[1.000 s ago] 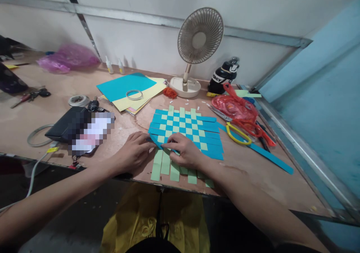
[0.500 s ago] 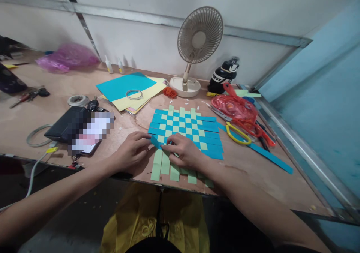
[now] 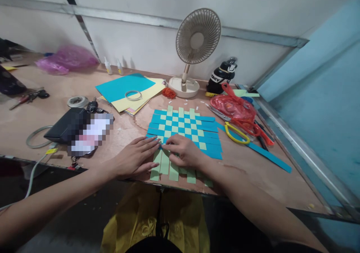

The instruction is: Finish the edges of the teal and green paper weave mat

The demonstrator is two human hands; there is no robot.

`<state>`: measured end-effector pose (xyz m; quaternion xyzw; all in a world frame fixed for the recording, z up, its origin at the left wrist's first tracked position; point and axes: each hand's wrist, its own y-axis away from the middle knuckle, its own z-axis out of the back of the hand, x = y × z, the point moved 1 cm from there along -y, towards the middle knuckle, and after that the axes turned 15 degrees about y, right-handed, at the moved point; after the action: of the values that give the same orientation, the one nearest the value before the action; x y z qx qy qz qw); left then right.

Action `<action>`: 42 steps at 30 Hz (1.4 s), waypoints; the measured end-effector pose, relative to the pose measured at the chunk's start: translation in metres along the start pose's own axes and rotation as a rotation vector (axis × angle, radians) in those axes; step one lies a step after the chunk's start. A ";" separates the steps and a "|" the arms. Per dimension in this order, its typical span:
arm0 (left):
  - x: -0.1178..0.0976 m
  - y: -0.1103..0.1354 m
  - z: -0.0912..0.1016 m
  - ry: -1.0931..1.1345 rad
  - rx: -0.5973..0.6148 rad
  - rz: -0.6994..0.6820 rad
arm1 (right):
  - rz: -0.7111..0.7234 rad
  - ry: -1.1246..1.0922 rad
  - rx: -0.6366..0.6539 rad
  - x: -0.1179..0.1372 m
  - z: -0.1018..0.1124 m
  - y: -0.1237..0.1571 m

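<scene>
A woven mat (image 3: 185,127) of blue and light green paper strips lies on the wooden table (image 3: 281,185) in front of me. Loose green strip ends (image 3: 165,168) hang toward the table's front edge. My left hand (image 3: 136,158) lies flat with its fingers stretched out, its fingertips resting on the leftmost green strips at the mat's near left corner. My right hand (image 3: 184,152) sits just beside it with its fingers curled, pinching the end of a blue strip (image 3: 162,145) at the mat's lowest row. The two hands' fingertips almost touch.
Yellow-handled scissors (image 3: 236,133), a red plastic bag (image 3: 233,107) and a loose blue strip (image 3: 267,156) lie right of the mat. A small fan (image 3: 197,39) and a black bottle (image 3: 222,77) stand behind. Paper sheets (image 3: 123,86), a tape roll (image 3: 77,101) and a black wallet (image 3: 63,127) are on the left.
My left hand has let go of the blue strip's end and flattened onto the green strips. The lifted blue strip end now lies down against the mat. The right hand barely moved.
</scene>
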<state>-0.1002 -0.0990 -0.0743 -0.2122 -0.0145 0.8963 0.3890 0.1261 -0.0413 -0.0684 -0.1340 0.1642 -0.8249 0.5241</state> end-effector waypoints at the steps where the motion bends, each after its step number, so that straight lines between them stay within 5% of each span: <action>1: 0.000 0.000 -0.001 -0.012 0.012 -0.005 | -0.032 -0.035 -0.044 -0.001 0.003 -0.001; 6: 0.000 -0.005 0.000 0.000 0.012 0.047 | -0.343 -0.082 -0.166 -0.016 0.038 -0.003; 11: -0.001 -0.018 -0.001 0.004 0.002 0.086 | -0.402 -0.070 0.033 -0.029 0.060 0.018; 16: -0.003 -0.033 -0.010 -0.007 0.034 -0.009 | -0.215 0.032 0.296 -0.026 0.044 0.055; 22: -0.003 -0.040 -0.017 0.037 0.180 -0.102 | -0.153 0.100 0.476 -0.016 0.024 0.073; 29: -0.005 -0.042 -0.011 0.060 0.311 -0.050 | -0.145 0.120 0.489 -0.016 0.027 0.073; 33: -0.008 -0.052 -0.008 0.064 0.189 0.043 | -0.238 0.225 0.347 -0.022 0.031 0.072; 36: -0.007 -0.063 -0.016 0.018 0.059 0.167 | -0.379 0.267 0.369 -0.028 0.028 0.073; 42: -0.002 -0.070 -0.029 0.007 0.115 0.211 | -0.397 0.275 0.469 -0.031 0.017 0.078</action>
<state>-0.0388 -0.0555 -0.0867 -0.1929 0.0608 0.9309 0.3042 0.2095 -0.0459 -0.0859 0.0736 0.0099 -0.9364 0.3429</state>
